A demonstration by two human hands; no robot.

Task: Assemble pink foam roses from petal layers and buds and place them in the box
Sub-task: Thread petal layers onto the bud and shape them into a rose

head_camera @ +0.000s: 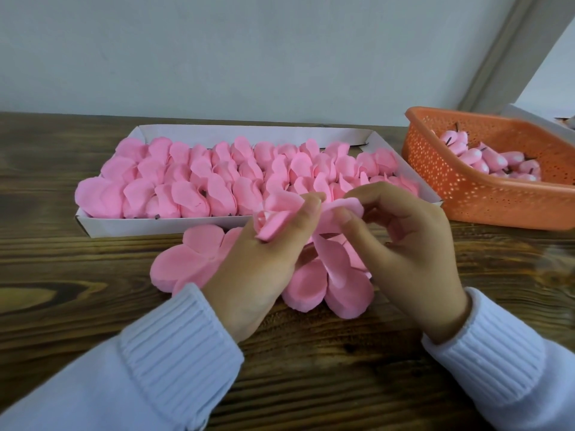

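The left hand (267, 253) is holding a rose (269, 223) just in front of the box (161, 227), above the counter (77, 275). Its fingers are curled around the flower. The rolled centre of the rose is facing to the left and a little upward, so the flower is lying more or less sideways in the hand; its stem end is hidden behind the fingers.

The right hand (404, 244) is pinching one petal (350, 205) between thumb and forefinger, and the petal is stretching from the rose toward the right.

The box is white and shallow, with its long axis running left to right across the counter. It is packed with pink roses (217, 175) in rows – they are filling almost all of it.

Petal layers (189, 259) are lying on the counter beside and under the hands, touching the front wall of the box. Some of them, under the right hand, are cupped upward.

An orange basket (485, 206) is standing to the right of the box, near it. It is holding pink buds (473, 158) with short dark stems pointing in different directions.

White ribbed sleeves (174, 346) are covering both wrists.
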